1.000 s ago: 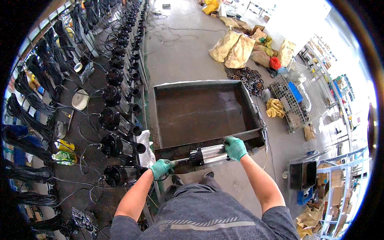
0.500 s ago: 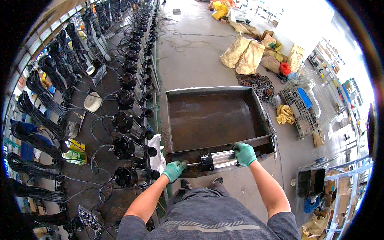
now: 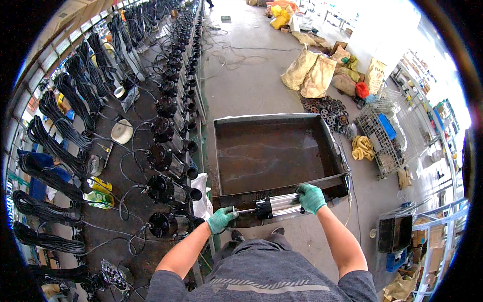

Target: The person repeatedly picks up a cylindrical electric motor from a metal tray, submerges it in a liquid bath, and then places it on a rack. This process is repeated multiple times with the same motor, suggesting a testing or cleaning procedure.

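Observation:
A silver ribbed cylindrical motor (image 3: 284,205) with a black collar lies level across the near end of a dark metal tank (image 3: 274,189). From its collar a thin metal shaft (image 3: 246,211) sticks out to the left. In a green glove, my left hand (image 3: 221,220) is closed round the outer end of that shaft. My right hand (image 3: 311,198), gloved likewise, grips the motor's right end with the fingers over its top. Its underside is hidden, so I cannot tell whether it rests on the tank.
A bench at left carries a long row of black-and-silver motors (image 3: 168,190), coiled black cables (image 3: 48,204) and bottles (image 3: 99,198). Beyond the tank lie sacks (image 3: 318,75) and a heap of dark rings (image 3: 327,111). A wire cage (image 3: 380,151) stands at right.
The whole view has shifted slightly, so the scene sits a little lower and further right. Both hands keep their hold on the motor and its shaft.

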Motion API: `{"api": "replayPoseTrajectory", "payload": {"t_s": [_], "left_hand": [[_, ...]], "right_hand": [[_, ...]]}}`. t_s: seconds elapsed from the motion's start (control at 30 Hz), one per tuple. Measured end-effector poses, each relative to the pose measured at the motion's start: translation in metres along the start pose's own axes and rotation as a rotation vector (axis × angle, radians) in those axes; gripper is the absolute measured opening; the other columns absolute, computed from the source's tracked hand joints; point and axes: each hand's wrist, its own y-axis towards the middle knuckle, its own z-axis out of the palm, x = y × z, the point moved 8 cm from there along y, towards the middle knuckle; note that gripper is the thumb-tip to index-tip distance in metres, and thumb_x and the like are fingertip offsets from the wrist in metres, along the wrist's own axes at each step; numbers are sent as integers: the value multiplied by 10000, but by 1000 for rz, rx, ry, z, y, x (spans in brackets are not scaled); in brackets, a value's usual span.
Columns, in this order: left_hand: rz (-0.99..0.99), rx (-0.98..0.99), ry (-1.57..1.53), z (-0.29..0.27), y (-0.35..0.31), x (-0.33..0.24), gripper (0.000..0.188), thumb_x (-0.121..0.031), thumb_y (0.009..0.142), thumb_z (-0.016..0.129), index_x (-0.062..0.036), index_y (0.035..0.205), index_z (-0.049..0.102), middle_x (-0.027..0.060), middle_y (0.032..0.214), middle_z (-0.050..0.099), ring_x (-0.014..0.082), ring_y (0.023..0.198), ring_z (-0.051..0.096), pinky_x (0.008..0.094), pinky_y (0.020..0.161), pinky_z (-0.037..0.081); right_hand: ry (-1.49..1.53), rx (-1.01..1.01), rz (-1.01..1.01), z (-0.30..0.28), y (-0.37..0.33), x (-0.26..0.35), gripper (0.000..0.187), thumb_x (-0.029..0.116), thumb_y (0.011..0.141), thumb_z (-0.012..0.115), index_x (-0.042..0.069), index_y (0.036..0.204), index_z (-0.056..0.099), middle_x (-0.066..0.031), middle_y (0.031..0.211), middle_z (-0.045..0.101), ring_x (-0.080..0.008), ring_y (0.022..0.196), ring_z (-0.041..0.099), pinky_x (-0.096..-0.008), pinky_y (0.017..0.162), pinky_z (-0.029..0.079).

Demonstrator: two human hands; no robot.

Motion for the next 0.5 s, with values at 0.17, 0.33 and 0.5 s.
{"api": "replayPoseTrajectory", "payload": {"t_s": [0.17,0.33,0.5], "left_hand": [[-247,245,171,-5,10,-6,267,-282,964,711,-78,1136,701,-16,769,618,100,671,556,275,593,451],[114,262,358,-2,13,-14,305,-275,956,730,-46,1151,677,-37,805,629,139,713,573,307,683,503],[438,-130,1002,13,-20,-58,319,-264,893,713,-121,1178,692,169,1047,726,377,937,693,462,827,551]], "right_hand": [[-48,52,4,-3,0,5,129,159,872,638,102,969,701,-158,1028,708,-404,983,666,-489,843,542],[-15,25,-18,-4,0,7,137,155,863,637,98,972,699,-157,1031,704,-400,977,670,-493,844,541],[-17,1,-2,-3,0,1,136,158,851,663,103,960,723,-150,1008,717,-399,951,675,-476,811,555]]}}
